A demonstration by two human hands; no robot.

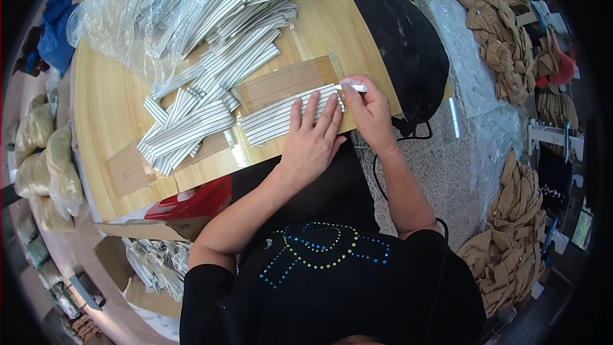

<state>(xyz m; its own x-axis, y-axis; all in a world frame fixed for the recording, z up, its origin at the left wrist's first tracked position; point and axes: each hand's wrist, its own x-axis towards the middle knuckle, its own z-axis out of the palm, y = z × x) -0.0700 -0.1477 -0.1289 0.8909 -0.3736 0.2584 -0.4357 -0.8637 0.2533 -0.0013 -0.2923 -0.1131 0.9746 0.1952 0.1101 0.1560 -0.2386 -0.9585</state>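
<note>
Striped fabric panel (271, 121), white with thin dark lines running along its length, lies flat near the near edge of the wooden desk (338, 19), just on the near side of a taped-down cardboard sheet (287, 81) with ruled lines on it. The left hand (311, 137) rests palm down over the panel's right part, its fingers slightly apart and pressing the cloth rather than gripping it. At the panel's far right corner, the right hand (367, 112) has its thumb and forefinger closed narrowly around a small white stick (359, 89), perhaps a piece of chalk; whether its tip meets the cloth is hard to tell. The step in hand looks like lining up or marking the right end of the panel, with the left hand as the weight that stops it from shifting. As I judge it, the next move calls for the left hand to stay firm and the right to work with a small, controlled stroke, since thin cloth could easily skew or ruck up. The panel looks long and narrow, fairly smooth, with its stripes almost straight and its left end uncovered; how many layers it has cannot be made out. Similar pieces lie crossed in a loose pile (188, 124) to the left, and more are heaped on the far side beside a clear plastic bag (118, 32).
</note>
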